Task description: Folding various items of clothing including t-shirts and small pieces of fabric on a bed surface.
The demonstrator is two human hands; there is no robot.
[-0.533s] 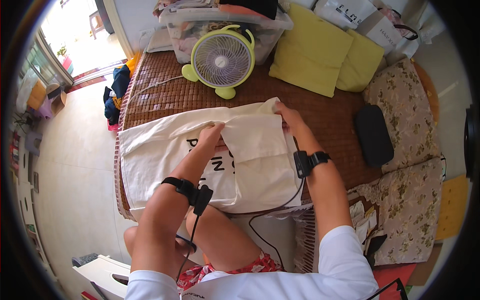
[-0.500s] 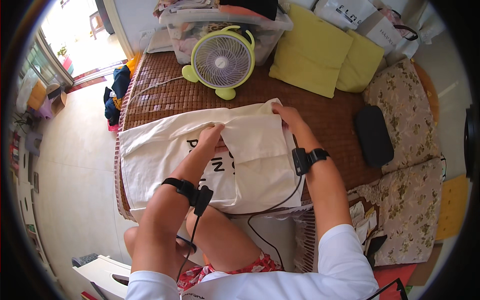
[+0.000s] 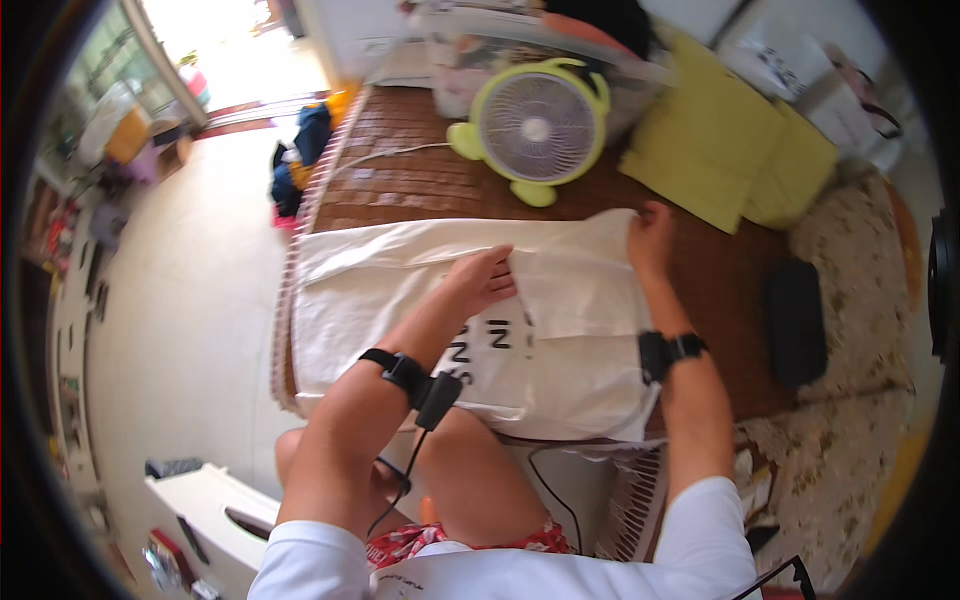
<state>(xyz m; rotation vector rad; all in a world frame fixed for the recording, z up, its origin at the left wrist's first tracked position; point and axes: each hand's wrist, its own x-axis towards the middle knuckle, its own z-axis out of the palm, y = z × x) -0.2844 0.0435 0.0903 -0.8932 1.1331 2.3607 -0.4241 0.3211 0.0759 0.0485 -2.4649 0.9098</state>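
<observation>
A cream-white cloth [image 3: 580, 370] with black printed lettering lies spread over the brown woven mat, mostly flat with some creases. My left hand [image 3: 483, 278] rests on or just over its middle, fingers stretched toward the right and apart from any fold. At the cloth's far right corner is my right hand [image 3: 652, 240], its fingers bent around the edge there; motion blur softens the fingertips. My left forearm covers part of the lettering. Both forearms wear black straps with small devices and cables.
A green-rimmed fan [image 3: 535, 130] stands beyond the cloth, before a clear plastic bin [image 3: 450, 75] of fabrics. Yellow-green cushions [image 3: 700, 140] lie at the far right. A black oblong case [image 3: 797, 322] sits right of my right arm. The brown mat [image 3: 400, 185] has a fringed left edge.
My view has shifted, so the scene sits farther right. The cloth's raised middle fold lies flatter, and my left hand has let go of it. My right hand stays at the far right corner.
</observation>
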